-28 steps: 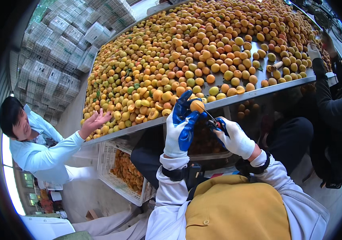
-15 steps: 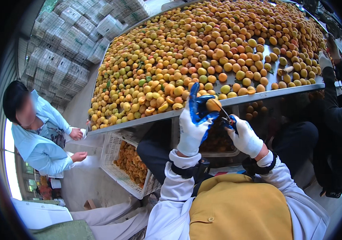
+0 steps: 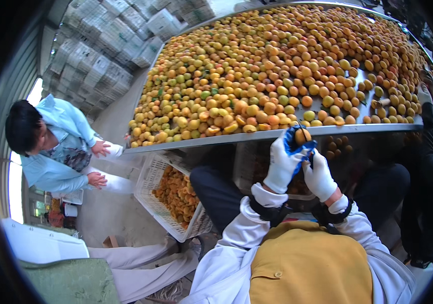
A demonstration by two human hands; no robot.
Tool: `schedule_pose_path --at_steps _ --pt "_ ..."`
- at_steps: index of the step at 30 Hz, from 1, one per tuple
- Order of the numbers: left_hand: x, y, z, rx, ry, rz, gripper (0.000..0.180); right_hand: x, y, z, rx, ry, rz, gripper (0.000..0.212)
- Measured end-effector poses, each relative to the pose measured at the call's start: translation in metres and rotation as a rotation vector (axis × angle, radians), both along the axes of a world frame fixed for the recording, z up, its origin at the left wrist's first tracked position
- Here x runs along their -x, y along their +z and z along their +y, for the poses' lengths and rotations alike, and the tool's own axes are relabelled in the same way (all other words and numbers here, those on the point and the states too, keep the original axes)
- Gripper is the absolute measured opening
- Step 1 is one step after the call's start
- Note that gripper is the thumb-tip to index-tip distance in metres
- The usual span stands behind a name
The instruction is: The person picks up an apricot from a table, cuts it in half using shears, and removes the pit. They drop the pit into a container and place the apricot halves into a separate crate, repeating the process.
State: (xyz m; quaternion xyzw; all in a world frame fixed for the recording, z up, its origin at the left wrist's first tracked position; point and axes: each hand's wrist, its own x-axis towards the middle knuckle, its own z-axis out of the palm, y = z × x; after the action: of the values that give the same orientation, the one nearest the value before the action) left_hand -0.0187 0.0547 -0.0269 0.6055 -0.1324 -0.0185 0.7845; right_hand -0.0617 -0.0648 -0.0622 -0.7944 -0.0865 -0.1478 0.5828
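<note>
My left hand [image 3: 283, 159], in a white glove with blue-coated fingers, grips a single orange-yellow apricot [image 3: 303, 136] just in front of the table's near edge. Close beside it on the right, my right hand [image 3: 319, 177], gloved in white too, is closed around a small dark-handled tool [image 3: 311, 158]. The tool's thin curved end runs over the fruit; whether it cuts into the flesh I cannot tell. Most of its handle is hidden by my fingers. Beyond my hands, a metal table [image 3: 216, 140] bears a wide spread of loose apricots [image 3: 247, 76].
A white plastic crate [image 3: 149, 190] of split apricots [image 3: 176, 195] stands on the floor, left of my legs. A person in light blue [image 3: 57, 167] is beyond it. Stacked crates [image 3: 92, 61] rise at the back left. Another person's dark sleeve [image 3: 431, 137] is at the right.
My view has shifted, with the table and crate now farther right and lower in the picture. My hands have drawn together around the apricot. The person at left has lowered their head.
</note>
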Motion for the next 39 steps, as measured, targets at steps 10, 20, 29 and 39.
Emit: schedule_pose_path --at_steps 10,20,29,39 --pt "0.001 -0.015 0.032 0.143 -0.114 0.143 0.029 0.004 -0.026 0.005 -1.017 0.495 0.811 0.014" --pt "0.016 0.004 0.048 -0.583 0.256 -0.431 0.032 -0.011 -0.022 -0.017 -0.642 0.124 0.405 0.032" --pt "0.044 -0.015 0.031 -0.624 0.115 -0.534 0.042 0.000 -0.019 -0.017 -0.295 0.424 0.018 0.035" --pt "0.037 -0.075 0.010 -0.491 0.365 -0.279 0.044 0.000 -0.036 -0.012 -0.806 0.228 0.419 0.029"
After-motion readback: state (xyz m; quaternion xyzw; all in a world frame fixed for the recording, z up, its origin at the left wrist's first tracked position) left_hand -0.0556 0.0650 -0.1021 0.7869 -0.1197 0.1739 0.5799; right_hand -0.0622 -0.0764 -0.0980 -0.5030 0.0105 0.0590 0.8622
